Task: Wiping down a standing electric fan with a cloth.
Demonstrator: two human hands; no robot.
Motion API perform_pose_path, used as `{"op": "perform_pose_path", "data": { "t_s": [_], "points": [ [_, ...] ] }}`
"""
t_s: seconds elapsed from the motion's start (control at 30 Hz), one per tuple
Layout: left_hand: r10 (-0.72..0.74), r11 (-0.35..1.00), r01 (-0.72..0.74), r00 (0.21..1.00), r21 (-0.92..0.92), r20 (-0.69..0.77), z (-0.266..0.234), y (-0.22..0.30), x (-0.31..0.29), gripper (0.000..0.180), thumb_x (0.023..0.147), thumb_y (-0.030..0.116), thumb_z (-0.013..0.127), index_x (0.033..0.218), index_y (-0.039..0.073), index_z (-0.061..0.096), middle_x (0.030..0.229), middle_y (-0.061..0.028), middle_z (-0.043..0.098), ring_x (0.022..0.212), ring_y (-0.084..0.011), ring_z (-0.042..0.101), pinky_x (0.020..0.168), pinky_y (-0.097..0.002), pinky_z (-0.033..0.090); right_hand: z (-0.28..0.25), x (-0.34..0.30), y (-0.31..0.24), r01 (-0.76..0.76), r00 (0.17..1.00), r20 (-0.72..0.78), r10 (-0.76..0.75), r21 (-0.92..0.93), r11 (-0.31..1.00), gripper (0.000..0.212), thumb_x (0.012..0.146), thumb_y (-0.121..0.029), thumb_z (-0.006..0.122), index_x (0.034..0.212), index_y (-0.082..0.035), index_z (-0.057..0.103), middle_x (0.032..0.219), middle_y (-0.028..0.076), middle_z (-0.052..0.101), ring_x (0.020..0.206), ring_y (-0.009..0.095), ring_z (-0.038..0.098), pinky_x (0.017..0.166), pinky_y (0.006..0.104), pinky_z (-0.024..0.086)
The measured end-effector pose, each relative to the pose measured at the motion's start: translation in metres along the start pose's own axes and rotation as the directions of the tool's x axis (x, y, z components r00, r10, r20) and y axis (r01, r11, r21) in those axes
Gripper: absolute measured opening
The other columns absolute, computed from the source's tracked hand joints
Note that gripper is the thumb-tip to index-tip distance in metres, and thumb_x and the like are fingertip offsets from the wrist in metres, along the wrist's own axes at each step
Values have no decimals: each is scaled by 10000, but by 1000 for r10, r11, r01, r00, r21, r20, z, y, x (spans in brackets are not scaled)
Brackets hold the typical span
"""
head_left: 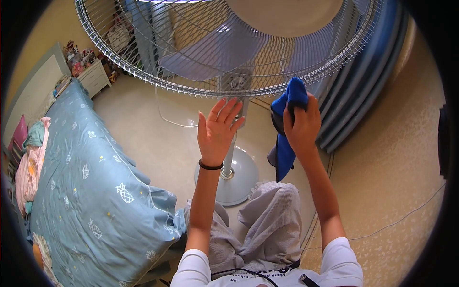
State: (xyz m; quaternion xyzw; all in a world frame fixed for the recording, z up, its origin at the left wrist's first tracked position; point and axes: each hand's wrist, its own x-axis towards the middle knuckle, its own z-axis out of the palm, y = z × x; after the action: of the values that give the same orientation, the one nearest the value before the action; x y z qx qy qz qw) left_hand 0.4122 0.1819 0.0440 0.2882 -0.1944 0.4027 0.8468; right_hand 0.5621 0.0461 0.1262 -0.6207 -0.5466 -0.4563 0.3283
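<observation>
A large standing fan fills the top of the view, with a wire grille, translucent bluish blades and a pale round centre cap. My right hand grips a blue and dark grey cloth. The bunched top of the cloth is at the grille's lower right rim, and its loose end hangs below. My left hand is raised palm up with fingers spread, just under the rim, holding nothing. Whether its fingertips touch the wire I cannot tell. Behind it are the fan's pole and round grey base.
To the left stands a bed with a blue pineapple-patterned cover and pink clothing. A white nightstand holds small toys. Blue curtain-like folds hang at right. A thin white cable trails over the floor behind the fan.
</observation>
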Motion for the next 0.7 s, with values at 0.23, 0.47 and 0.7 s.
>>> {"op": "perform_pose_path", "data": {
  "t_s": [0.23,0.47,0.7],
  "points": [
    [6,1000,-6,1000,-31,8,-1,0,0,649,952,523,293,1376,33,327,1429,-184,324,1354,-332,249,1072,-509,267,-15,27,-12,30,997,-70,-28,17,999,232,604,-66,682,812,-25,586,1014,162,535,873,333,527,700,408,452],
    [-2,999,2,1000,-42,5,0,1,0,658,951,523,303,1381,25,316,1432,-201,306,1357,-330,240,1077,-508,256,0,7,-3,17,998,-54,-17,4,1000,221,610,-70,678,811,-31,593,1022,162,544,872,333,536,708,402,461],
    [-6,1000,6,1000,-14,0,1,2,0,648,953,510,312,1377,19,322,1426,-207,312,1354,-329,246,1077,-509,250,19,-22,14,-1,999,32,2,-33,999,182,643,-82,668,800,-40,588,1068,152,539,906,323,535,731,422,456]
  ]
}}
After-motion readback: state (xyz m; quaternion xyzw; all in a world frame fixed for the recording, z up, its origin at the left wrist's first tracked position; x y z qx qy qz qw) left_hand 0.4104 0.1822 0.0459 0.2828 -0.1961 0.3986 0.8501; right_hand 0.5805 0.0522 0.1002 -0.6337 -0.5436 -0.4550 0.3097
